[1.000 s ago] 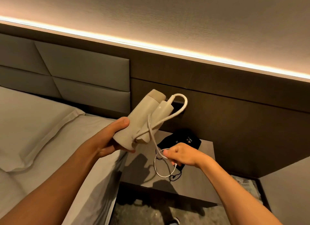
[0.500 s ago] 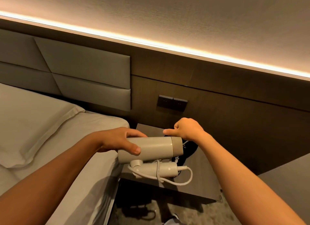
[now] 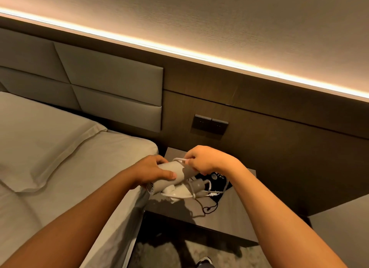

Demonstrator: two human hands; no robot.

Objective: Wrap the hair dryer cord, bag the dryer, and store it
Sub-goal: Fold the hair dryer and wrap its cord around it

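Gripping dryer (image 3: 175, 177) barrel w/ L hand (image 3: 153, 171) | R hand (image 3: 207, 161) pinching cord (image 3: 180, 160) | bag (image 3: 216, 181) print unreadable

black bag (image 3: 216, 178), white round logo, lettering too blurred to read

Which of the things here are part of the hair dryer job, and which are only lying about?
Part of the job:
- hair dryer, held by the left hand
- white cord, pinched by the right hand
- black bag on the bedside table

Only lying about:
- pillow
- wall switches
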